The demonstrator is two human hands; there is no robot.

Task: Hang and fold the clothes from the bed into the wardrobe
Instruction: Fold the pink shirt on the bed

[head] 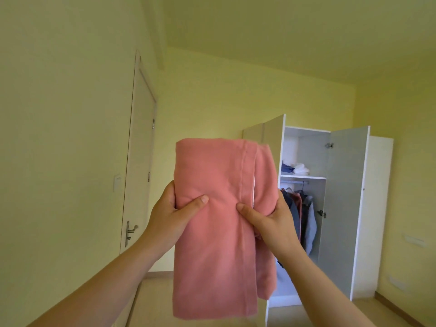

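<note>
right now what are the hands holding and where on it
Both hands hold a folded pink cloth by its side edges: left hand on its left, right hand on its right, thumbs pressed on the front.

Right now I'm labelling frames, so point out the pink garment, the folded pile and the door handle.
pink garment [212,244]: head view, front panel.
folded pile [302,169]: head view, white item.
door handle [132,228]: head view, lever.

Pale yellow walls [59,114] and ceiling [283,31] close the room. Left of the grip stands a shut white door [141,149] with a metal handle [130,231]. Right of the grip and beyond it is a white wardrobe [379,185], its doors open. Below lies a light wooden floor [155,303].
</note>
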